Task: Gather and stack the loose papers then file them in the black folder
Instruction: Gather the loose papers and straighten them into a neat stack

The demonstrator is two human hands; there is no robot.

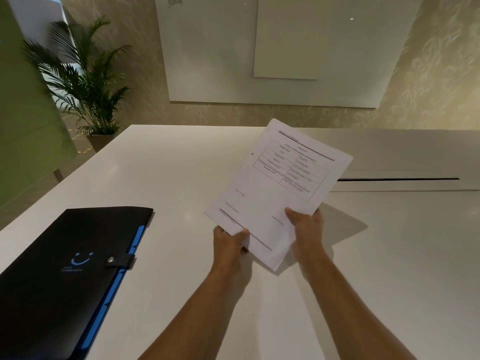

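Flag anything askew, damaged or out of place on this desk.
Nothing stands out. The papers are held tilted above the table by the left hand and right hand, edges roughly aligned. The folder lies flat, strap snapped shut. No spills or damage show.

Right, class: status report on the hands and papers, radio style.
Both hands, left and right, grip white printed paper stack. Black snap-strap folder shut on white table. Nothing in the way.

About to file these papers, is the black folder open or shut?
Shut: the black folder lies flat, its strap snapped across the front edge.
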